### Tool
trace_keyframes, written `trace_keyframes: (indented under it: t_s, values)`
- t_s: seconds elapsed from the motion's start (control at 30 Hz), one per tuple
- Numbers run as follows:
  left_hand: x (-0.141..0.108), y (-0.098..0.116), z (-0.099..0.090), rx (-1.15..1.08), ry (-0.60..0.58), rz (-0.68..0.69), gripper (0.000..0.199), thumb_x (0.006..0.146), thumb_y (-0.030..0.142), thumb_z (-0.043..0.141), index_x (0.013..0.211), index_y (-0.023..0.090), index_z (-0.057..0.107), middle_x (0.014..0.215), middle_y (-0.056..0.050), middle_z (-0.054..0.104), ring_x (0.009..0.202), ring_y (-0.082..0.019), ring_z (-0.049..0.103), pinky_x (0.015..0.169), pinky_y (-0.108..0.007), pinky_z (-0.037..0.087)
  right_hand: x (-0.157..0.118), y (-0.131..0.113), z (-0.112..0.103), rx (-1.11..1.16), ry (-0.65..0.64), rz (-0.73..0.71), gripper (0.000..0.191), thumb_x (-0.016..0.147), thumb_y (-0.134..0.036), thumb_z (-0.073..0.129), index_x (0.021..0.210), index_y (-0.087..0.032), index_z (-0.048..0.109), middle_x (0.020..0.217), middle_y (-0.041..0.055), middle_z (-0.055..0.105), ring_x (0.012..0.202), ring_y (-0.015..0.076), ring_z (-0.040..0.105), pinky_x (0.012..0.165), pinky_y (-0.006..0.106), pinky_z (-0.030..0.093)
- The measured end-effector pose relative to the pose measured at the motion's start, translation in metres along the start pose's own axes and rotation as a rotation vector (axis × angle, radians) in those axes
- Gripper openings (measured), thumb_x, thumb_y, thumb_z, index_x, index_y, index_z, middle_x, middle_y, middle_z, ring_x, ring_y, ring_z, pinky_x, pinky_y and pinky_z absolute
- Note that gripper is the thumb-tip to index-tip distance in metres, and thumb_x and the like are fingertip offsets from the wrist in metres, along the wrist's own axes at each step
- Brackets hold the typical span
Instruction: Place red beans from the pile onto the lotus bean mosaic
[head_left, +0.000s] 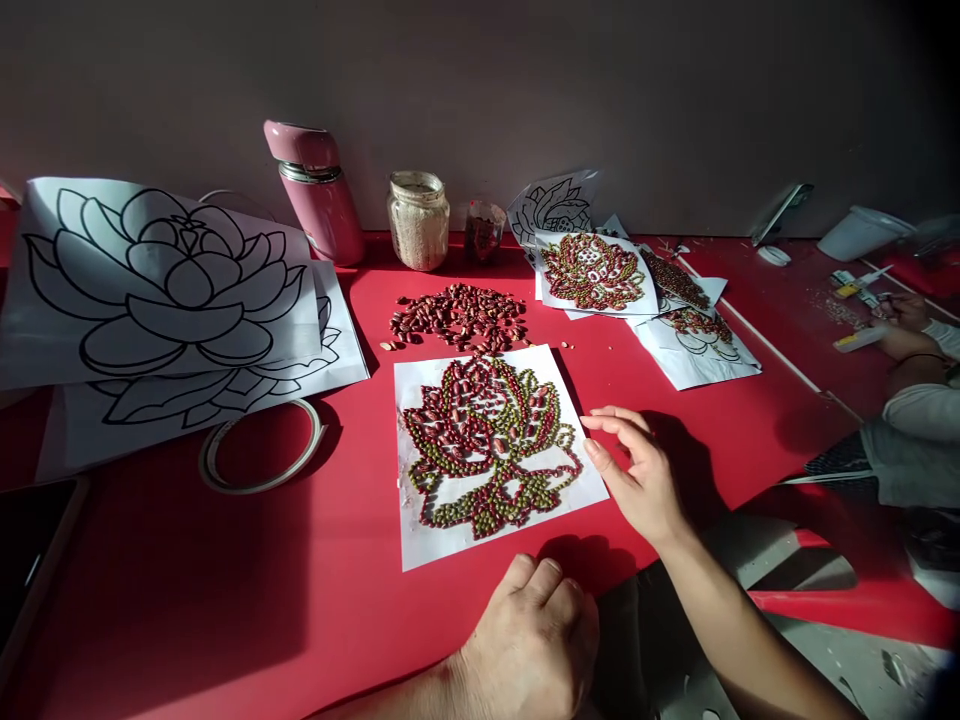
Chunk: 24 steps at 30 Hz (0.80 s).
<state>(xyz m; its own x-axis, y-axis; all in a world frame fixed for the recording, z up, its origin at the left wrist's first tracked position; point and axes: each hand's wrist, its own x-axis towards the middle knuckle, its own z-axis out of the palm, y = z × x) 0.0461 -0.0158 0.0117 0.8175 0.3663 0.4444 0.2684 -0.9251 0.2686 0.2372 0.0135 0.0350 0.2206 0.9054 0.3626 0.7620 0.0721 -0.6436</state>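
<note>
A white sheet (pixel 450 548) lies on the red table, bearing a lotus design of red and green beans (pixel 499 440). Just off the sheet's right edge is my right hand (pixel 637 465), its thumb and fingers apart and nothing between them. My left hand (pixel 536 630) is closed in a fist below the sheet, near the table's front edge, back of the hand up; its palm side is hidden. Behind the sheet spreads a loose pile of dark red beans (pixel 465 315).
Lotus line drawings (pixel 180 290) and a tape roll (pixel 214 455) are at left. A pink flask (pixel 322 205), glass jar (pixel 418 222) and small cup (pixel 484 232) stand behind. Bean-covered pictures (pixel 596 272) lie at back right. Another person's hands (pixel 904 330) are at far right.
</note>
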Motion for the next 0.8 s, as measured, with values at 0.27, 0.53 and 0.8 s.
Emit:
trace_keyframes:
  t_s: [0.27,0.53,0.8]
  values:
    - [0.001,0.006,-0.002,0.041,0.129,-0.083,0.019,0.076,0.023,0.053,0.092,0.012,0.056,0.071,0.000,0.054,0.067,-0.015,0.044,0.062,-0.032,0.029,0.010,0.005,-0.003,0.031,0.035,-0.025,0.017,0.084,-0.027,0.050,0.096,-0.020,0.060,0.102,0.0083,0.054,0.101,0.0214,0.050,0.089,0.038,0.041]
    - [0.019,-0.003,-0.009,0.192,0.026,-0.145,0.027,0.074,0.023,0.057,0.098,0.011,0.057,0.078,-0.003,0.057,0.072,-0.019,0.043,0.067,-0.034,0.031,0.038,-0.003,0.001,0.080,0.036,-0.109,0.016,0.084,-0.023,0.050,0.095,-0.019,0.061,0.098,0.0071,0.055,0.095,0.0186,0.053,0.083,0.033,0.045]
    - [0.033,-0.016,0.001,0.114,0.434,-0.159,0.011,0.076,0.023,0.053,0.070,0.014,0.056,0.055,0.002,0.050,0.055,-0.012,0.040,0.056,-0.029,0.033,0.081,-0.004,0.024,0.163,0.002,-0.165,0.017,0.084,-0.023,0.050,0.096,-0.019,0.059,0.092,0.0044,0.056,0.072,0.0124,0.054,0.067,0.025,0.047]
